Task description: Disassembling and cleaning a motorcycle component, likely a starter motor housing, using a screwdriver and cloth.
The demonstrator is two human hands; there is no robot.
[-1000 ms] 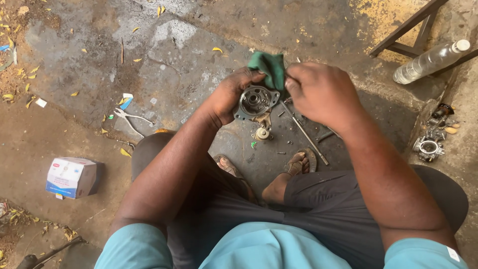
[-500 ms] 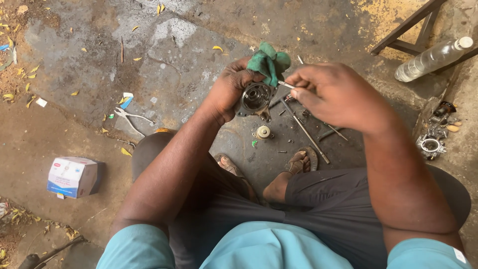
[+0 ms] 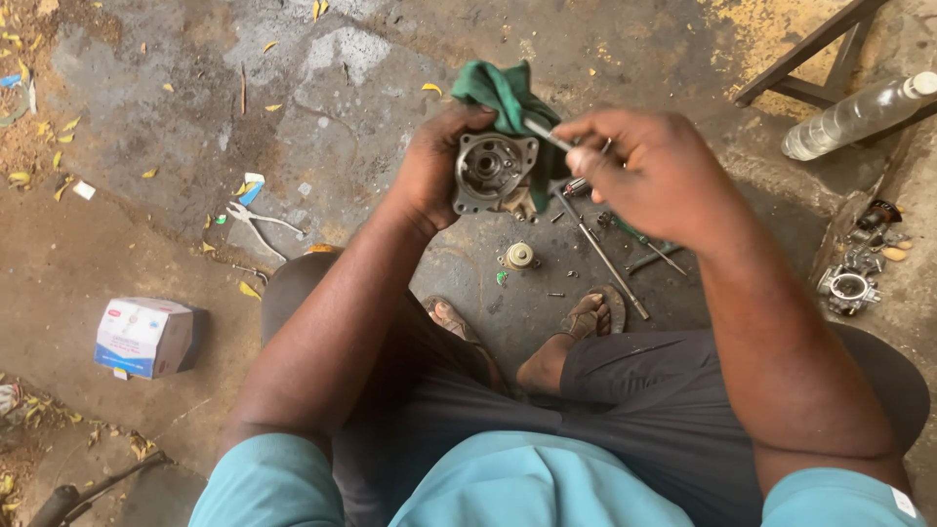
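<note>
Head: left hand (image 3: 429,171) grips metal housing (image 3: 491,173) w/ rag (image 3: 503,95), right hand (image 3: 649,171) pinches rod (image 3: 543,135).

The stained concrete floor (image 3: 176,127) is carrying pliers (image 3: 256,222), a small box (image 3: 146,337), a clear bottle (image 3: 859,115), yellow leaves (image 3: 44,127) and scattered metal parts (image 3: 859,273).

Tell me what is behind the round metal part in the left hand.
A green cloth bunches behind the metal part, showing above and right of it. The left hand grips its side. The part's back face is covered.

Left hand (image 3: 429,171) holds metal housing (image 3: 491,173); right hand (image 3: 654,176) pinches thin rod (image 3: 545,136).
</note>
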